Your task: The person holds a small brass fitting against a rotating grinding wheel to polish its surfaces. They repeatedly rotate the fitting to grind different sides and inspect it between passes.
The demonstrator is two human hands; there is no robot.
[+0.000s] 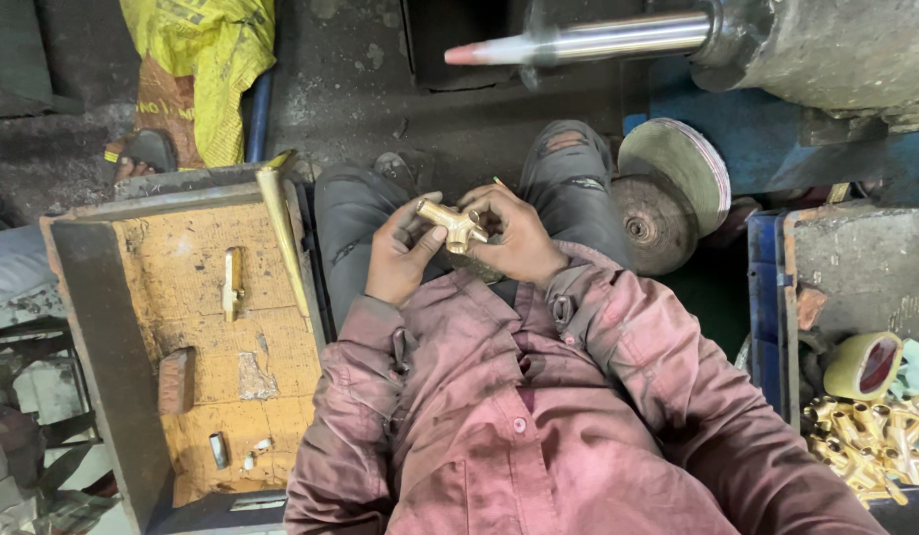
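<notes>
Gripping a small cross-shaped brass pipe fitting (453,225) between them, both hands meet above the person's lap, over dark grey trousers (355,213). The left hand (401,255) curls under the fitting, its thumb pressed along one arm of the cross, fingers closed around the lower side. The right hand (519,236) closes on the opposite end, fingers bent over the top, so the fitting sits pinched between the two hands and clear of any surface. Dusty pink shirt sleeves (638,347) run back from both wrists. To the person's left stands a worn, yellow-stained wooden tray (197,357) with a single brass piece (232,282) lying on it and a few small metal bits near its lower edge. To the right, a round grey abrasive wheel (677,173) leans beside the knee, and a polished steel spindle with a tapered tip (578,42) reaches across the top. At the far right edge, a heap of similar brass fittings (870,441) lies in a bin, just below a roll of tape (864,365).
</notes>
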